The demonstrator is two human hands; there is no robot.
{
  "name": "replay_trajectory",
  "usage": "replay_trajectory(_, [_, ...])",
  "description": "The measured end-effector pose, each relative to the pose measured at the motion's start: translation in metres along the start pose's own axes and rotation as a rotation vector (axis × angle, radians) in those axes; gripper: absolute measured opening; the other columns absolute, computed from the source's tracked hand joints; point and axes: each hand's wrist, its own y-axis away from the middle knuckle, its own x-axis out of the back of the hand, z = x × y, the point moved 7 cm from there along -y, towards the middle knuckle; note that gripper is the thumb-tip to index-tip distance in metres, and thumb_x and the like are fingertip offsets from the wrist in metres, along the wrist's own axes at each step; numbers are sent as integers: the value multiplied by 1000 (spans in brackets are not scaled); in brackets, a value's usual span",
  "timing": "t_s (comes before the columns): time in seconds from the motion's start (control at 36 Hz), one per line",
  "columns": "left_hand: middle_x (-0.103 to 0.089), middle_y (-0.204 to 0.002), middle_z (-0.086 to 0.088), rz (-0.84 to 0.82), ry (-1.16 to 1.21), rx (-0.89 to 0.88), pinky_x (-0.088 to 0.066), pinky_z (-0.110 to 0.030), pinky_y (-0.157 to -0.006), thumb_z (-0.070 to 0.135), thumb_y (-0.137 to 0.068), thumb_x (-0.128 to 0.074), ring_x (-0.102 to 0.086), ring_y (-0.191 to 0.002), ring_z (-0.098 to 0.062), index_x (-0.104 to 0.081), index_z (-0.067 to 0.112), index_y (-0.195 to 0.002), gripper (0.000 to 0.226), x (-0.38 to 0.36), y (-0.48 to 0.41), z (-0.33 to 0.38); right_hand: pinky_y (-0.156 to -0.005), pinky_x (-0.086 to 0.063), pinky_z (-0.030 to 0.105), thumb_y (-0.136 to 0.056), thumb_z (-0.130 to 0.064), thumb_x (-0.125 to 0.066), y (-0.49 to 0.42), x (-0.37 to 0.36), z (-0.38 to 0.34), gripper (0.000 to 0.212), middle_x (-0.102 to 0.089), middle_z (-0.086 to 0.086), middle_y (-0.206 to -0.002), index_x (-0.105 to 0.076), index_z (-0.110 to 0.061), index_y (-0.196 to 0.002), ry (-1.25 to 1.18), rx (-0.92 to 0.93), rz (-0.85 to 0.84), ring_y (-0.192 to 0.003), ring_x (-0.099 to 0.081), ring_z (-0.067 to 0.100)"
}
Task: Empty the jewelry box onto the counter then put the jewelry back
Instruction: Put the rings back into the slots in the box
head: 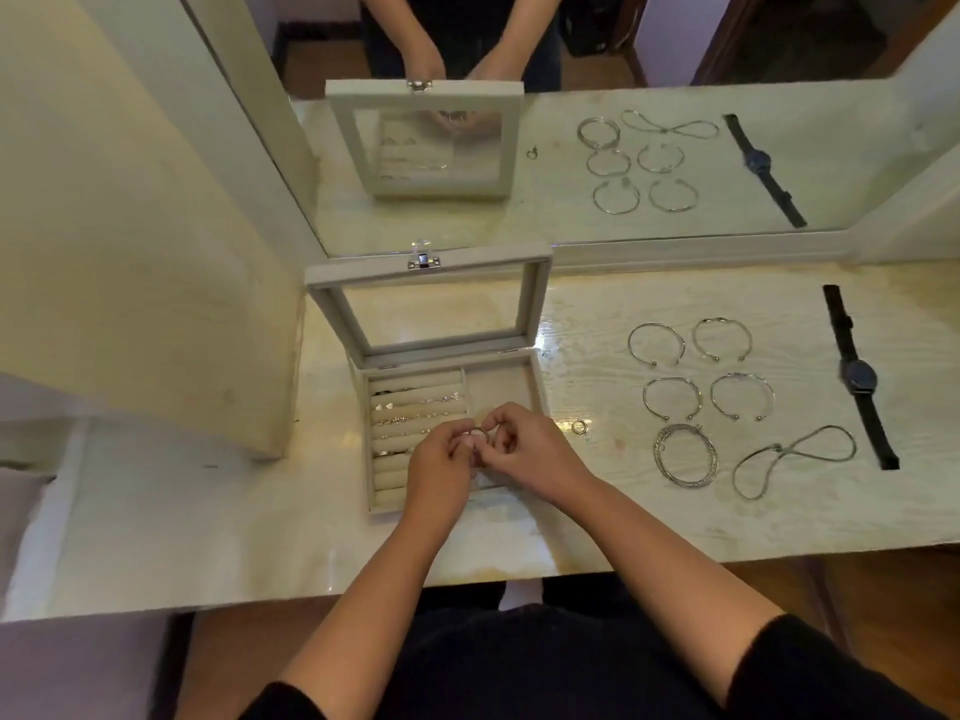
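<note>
A beige jewelry box (pixel 537 387) stands on the pale counter (pixel 260 537) with its glass lid (pixel 431 309) raised. Its left half has padded rolls (pixel 415 402) holding several small rings. Over the box's front, my left hand (pixel 439 472) and my right hand (pixel 530 452) meet, both pinching a small silver ring (pixel 479 433). To the right lie several silver bangles (pixel 657 345), a stack of thin bangles (pixel 685 455), a chain necklace (pixel 795 459), a black wristwatch (pixel 860 379) and a small ring with a charm (pixel 580 427).
A mirror (pixel 571 44) runs along the back of the counter and repeats the box, hands and jewelry. A cream cabinet wall (pixel 130 226) rises at the left. The counter's front edge is near my lap, with wooden floor at the right.
</note>
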Motion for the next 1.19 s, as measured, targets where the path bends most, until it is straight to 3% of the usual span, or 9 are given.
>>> replay_trajectory(0.11, [-62, -89, 0, 19, 62, 53, -49, -7, -56, 1, -94, -43, -59, -75, -5, -60, 10, -106, 22, 15, 0, -12, -62, -41, 22, -83, -20, -65, -4, -18, -8, 14, -49, -11, -57, -59, -13, -94, 0, 1, -65, -54, -46, -1])
replay_trajectory(0.22, [-64, -95, -9, 48, 81, 96, -50, -10, -57, 1, -93, -43, -62, -75, -10, -59, 6, -108, 21, 26, -1, -20, -55, -36, 13, -84, -20, -64, -8, -33, -10, 10, -49, -11, -58, -57, -18, -91, 20, 1, -93, -52, -45, -1])
replay_trajectory(0.31, [-65, -102, -15, 73, 76, 118, -49, -16, -61, 1, -94, -43, -63, -80, -18, -57, 3, -112, 23, 32, -2, -25, -58, -38, 18, -85, -20, -63, -10, -42, -11, 14, -49, -10, -60, -60, -13, -97, 45, -4, -119, -55, -46, 3])
replay_trajectory(0.56, [-63, -84, -10, 91, 91, 150, -48, -8, -48, -1, -92, -46, -61, -59, -6, -58, -3, -111, 23, 33, -8, -27, -62, -34, 19, -87, -25, -63, -14, -44, -11, 20, -47, -15, -63, -63, -12, -102, 164, -9, -108, -68, -49, 10])
replay_trajectory(0.64, [-62, -73, -2, 97, 67, 129, -48, -8, -47, -1, -91, -49, -60, -47, 2, -62, -2, -105, 19, 34, -10, -26, -58, -31, 19, -88, -24, -61, -13, -44, -12, 20, -48, -14, -63, -63, -11, -102, 171, -14, -113, -69, -49, 10])
replay_trajectory(0.78, [-62, -65, 2, 82, 13, 127, -48, -9, -46, 1, -90, -50, -60, -44, 4, -64, 3, -88, 14, 33, -12, -27, -64, -36, 22, -90, -15, -55, -13, -44, -14, 15, -69, 13, -86, -63, -7, -100, 161, -38, -144, -69, -50, 14])
replay_trajectory(0.92, [-63, -65, -1, 59, -19, 126, -50, -17, -51, 1, -91, -50, -60, -44, 4, -59, 11, -74, 22, 32, -16, -26, -66, -40, 23, -91, -13, -54, -15, -44, -12, 10, -67, 13, -83, -60, -8, -97, 116, -70, -152, -68, -50, 15])
replay_trajectory(1.06, [-65, -69, -3, 33, -58, 113, -51, -21, -56, 3, -92, -48, -66, -59, -12, -60, 6, -79, 17, 32, -17, -22, -61, -38, 21, -89, -14, -57, -18, -45, -9, 3, -59, 3, -76, -55, -15, -92, 70, -90, -132, -61, -50, 14])
replay_trajectory(1.19, [-67, -73, -10, 13, -123, 97, -56, -36, -69, 5, -92, -47, -69, -68, -22, -55, 12, -73, 22, 32, -19, -20, -40, -39, 17, -89, -11, -58, -19, -45, -4, 25, -56, 0, -63, -44, -25, -74, -35, -159, -115, -42, -50, 10])
